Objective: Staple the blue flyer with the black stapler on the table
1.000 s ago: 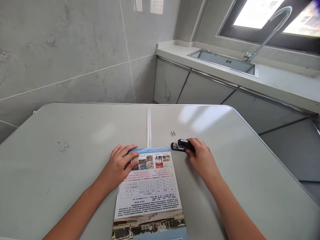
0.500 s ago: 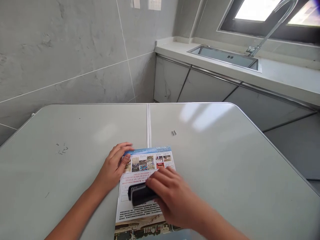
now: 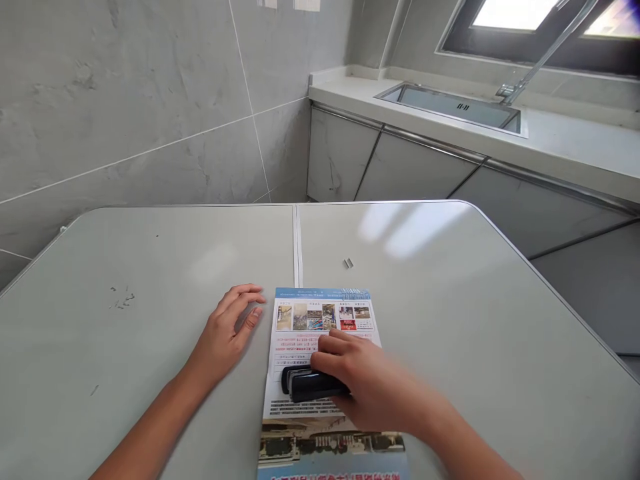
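A printed flyer (image 3: pixel 325 320) with photos and red and black text lies flat on the grey table (image 3: pixel 150 267) in front of me. My right hand (image 3: pixel 360 383) is closed on a black stapler (image 3: pixel 307 383), which rests across the flyer's middle. My left hand (image 3: pixel 227 330) lies flat on the table just left of the flyer, fingers stretched out, holding nothing. It is near the flyer's left edge and not on it.
A small strip of staples (image 3: pixel 348 263) lies on the table beyond the flyer. Behind the table runs a counter with a steel sink (image 3: pixel 450 107) and a tap (image 3: pixel 540 60). A tiled wall stands at the left.
My right hand carried the stapler from the table at the right onto the flyer. The flyer shifted right and straightened, and my left hand came off its corner onto the table.
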`<state>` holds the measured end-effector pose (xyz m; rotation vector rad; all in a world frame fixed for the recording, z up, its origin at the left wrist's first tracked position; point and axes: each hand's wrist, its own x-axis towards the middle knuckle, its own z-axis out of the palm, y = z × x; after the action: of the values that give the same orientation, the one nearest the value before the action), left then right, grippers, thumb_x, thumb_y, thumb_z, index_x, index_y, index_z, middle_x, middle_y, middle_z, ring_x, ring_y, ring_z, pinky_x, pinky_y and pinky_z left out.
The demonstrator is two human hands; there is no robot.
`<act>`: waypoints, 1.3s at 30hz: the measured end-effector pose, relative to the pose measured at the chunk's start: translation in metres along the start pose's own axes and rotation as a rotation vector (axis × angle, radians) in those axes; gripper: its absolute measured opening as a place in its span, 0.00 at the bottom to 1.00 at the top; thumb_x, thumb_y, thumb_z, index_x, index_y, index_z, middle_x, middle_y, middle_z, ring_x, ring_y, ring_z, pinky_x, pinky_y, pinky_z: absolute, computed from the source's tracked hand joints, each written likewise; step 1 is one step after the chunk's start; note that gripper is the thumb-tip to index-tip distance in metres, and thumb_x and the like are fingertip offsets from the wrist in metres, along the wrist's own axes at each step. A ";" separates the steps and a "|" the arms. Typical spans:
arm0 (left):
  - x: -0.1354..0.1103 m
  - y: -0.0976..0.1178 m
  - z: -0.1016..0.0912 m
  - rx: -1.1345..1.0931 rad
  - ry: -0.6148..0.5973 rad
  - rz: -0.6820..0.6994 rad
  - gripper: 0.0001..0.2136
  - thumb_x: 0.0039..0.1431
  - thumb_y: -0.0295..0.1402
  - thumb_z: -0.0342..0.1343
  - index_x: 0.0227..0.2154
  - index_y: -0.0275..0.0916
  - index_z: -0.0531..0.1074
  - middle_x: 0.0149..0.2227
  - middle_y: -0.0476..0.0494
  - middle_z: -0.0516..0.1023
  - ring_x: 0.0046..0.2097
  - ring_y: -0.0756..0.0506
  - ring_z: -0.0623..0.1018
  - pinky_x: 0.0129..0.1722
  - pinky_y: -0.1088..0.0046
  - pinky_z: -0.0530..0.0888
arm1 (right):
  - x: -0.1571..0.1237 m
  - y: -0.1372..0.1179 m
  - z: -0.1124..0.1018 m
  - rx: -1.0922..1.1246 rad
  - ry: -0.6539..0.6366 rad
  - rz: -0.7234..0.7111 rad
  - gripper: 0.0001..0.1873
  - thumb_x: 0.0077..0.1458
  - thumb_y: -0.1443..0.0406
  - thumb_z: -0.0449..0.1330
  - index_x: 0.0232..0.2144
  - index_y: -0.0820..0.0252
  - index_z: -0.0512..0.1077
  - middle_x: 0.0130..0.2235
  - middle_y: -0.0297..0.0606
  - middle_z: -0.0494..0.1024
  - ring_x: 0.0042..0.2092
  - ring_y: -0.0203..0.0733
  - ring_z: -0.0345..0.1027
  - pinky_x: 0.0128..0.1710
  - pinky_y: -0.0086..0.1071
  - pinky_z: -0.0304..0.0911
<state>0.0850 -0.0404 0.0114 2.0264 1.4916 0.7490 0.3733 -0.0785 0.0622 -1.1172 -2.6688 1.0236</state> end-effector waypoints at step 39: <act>0.012 -0.040 -0.037 -1.814 0.354 -0.480 0.09 0.54 0.18 0.51 0.33 0.39 0.64 0.29 0.50 0.64 0.30 0.51 0.71 0.32 0.75 0.71 | -0.036 0.157 -0.031 -0.130 0.832 0.836 0.19 0.56 0.55 0.57 0.18 0.55 0.58 0.19 0.30 0.63 0.26 0.38 0.55 0.29 0.32 0.50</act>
<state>0.0352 -0.0153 0.0127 0.1760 0.6579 1.4392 0.5044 -0.0045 -0.0024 -2.1521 -1.6155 0.2623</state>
